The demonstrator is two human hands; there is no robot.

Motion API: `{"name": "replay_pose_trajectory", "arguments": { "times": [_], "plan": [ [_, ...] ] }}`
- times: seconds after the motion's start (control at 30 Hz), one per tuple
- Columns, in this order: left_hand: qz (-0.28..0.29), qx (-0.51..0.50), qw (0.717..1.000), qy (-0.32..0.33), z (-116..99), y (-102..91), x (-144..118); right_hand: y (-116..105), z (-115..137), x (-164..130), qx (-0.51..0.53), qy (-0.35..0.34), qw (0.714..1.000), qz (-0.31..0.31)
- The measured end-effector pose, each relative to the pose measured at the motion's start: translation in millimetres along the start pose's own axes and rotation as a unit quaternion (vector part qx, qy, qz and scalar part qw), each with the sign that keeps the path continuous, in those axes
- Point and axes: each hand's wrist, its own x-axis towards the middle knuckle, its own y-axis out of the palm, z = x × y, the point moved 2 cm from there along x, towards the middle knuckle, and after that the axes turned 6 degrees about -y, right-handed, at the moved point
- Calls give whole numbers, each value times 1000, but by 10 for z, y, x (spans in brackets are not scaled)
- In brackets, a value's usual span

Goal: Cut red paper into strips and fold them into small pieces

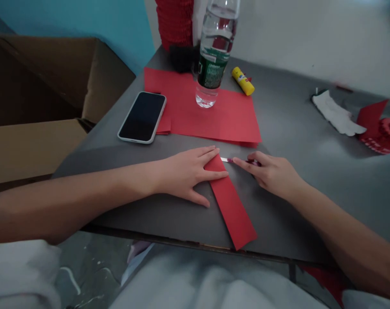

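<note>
Grey table (288, 128): left hand (182, 174) pins red strip (233, 210), right hand (272, 174) grips knife (228, 160)

The bottle (215, 51) label's print is too blurred to read.

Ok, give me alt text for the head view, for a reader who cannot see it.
A person's left hand presses flat on a red paper strip on a grey table, while the right hand holds a small cutter at the strip's far end. Behind lie a phone, red paper sheets, a water bottle standing on them, and a yellow glue stick.
</note>
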Motion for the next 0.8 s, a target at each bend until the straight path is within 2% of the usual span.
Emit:
{"name": "replay_pose_trajectory", "arguments": {
  "times": [0.2,0.37,0.53,0.8],
  "plan": [
    [3,-1,1000,-12,2,-6,-2,10,-7,66,5,6,1000,-1],
    [9,3,1000,-22,45,-6,-17,5,31,-49,-1,11,1000,-5],
    [-13,7,999,-32,75,1,-13,5,51,-153,-19,17,1000,16],
    [-29,10,999,-18,60,20,-6,56,-27,48,-24,24,999,33]
  ]
}}
